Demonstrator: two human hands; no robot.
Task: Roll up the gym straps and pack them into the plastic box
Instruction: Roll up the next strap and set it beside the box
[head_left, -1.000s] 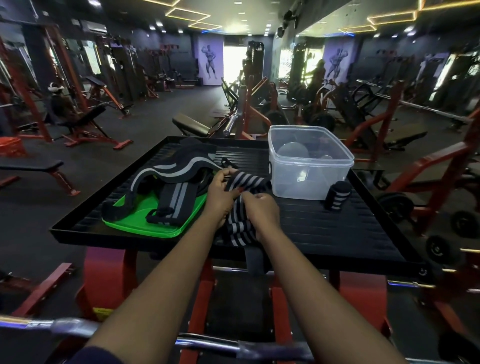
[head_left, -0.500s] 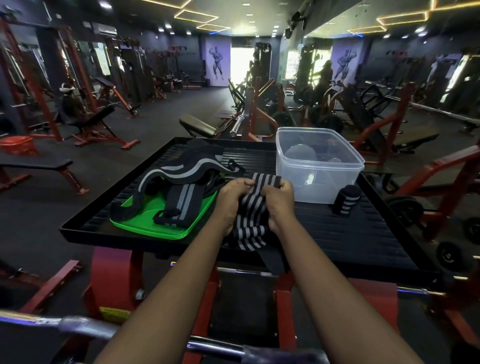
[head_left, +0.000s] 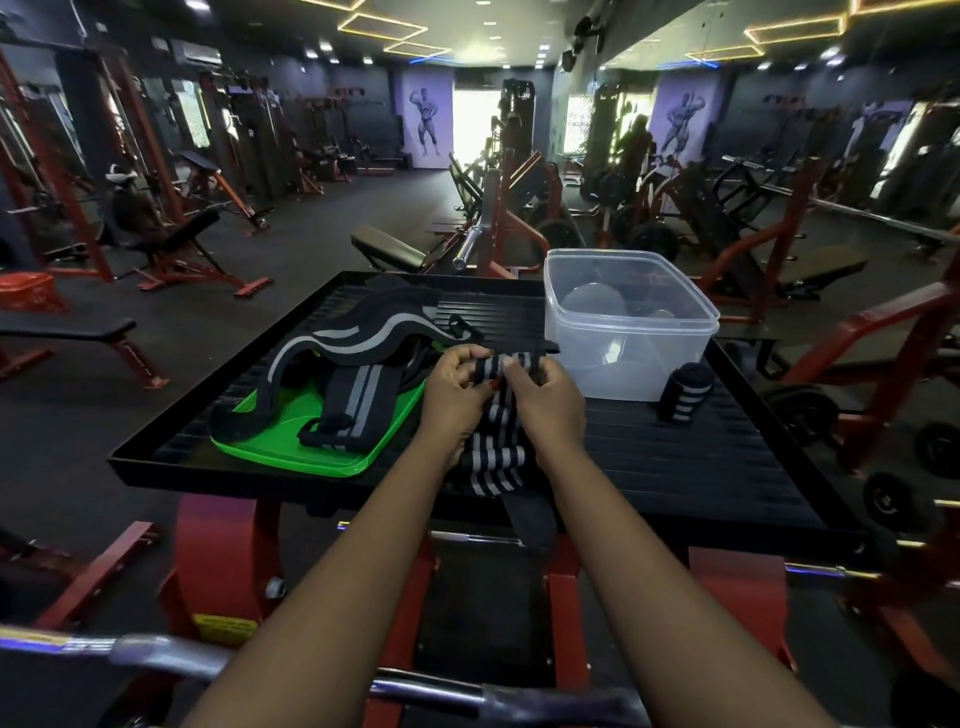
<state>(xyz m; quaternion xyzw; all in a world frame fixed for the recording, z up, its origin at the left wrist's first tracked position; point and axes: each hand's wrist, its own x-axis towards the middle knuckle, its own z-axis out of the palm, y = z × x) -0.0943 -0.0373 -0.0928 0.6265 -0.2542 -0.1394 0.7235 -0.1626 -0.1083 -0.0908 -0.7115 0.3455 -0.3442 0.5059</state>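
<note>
Pinching the rolled end of a striped strap (head_left: 493, 454), the left hand (head_left: 457, 387) and right hand (head_left: 545, 402) both curl their fingers round it above the tray's (head_left: 727, 467) middle. Its loose length hangs over the near edge. The box (head_left: 631, 358) stands open at the far right corner, with a rolled strap (head_left: 685, 391) just beside it. More straps (head_left: 332, 348) lie heaped on a green lid (head_left: 280, 449) at the left.

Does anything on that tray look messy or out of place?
Nothing spilled or damaged. The striped strap held by the left hand and right hand trails its black tail over the near edge of the tray, and one rolled strap stands beside the plastic box, not inside it.
</note>
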